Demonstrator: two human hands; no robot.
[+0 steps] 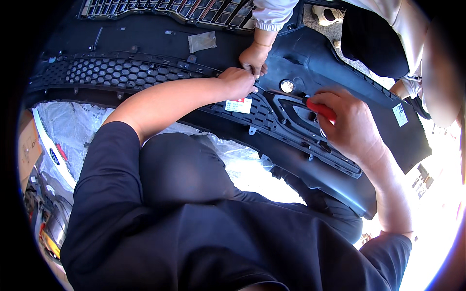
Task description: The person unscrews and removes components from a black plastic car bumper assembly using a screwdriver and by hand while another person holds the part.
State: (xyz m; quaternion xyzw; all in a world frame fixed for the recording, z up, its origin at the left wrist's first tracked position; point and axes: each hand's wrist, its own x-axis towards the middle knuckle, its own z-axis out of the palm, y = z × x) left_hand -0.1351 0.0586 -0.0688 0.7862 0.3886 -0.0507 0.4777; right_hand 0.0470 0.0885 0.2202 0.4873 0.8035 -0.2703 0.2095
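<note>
A black car bumper (335,80), inner side up, stretches across in front of me. My left hand (238,83) is pinched at the upper edge of its honeycomb lower grille (121,72), just above a white label (238,105). Whatever those fingers hold, if anything, is hidden. My right hand (350,119) is wrapped round a red-handled tool (321,109) with a dark end, above the trim around the side opening (301,114); its working tip cannot be made out. Another person's hand (253,58) reaches from the far side, its fingertips beside my left fingers.
A small clear plastic bag (202,42) lies on the bumper's far part. Beyond it is a chrome-barred grille (165,9). The other person's leg (374,41) stands at the far right. Plastic sheeting (73,121), a white trim strip (53,150) and a cardboard box (29,148) are at my left.
</note>
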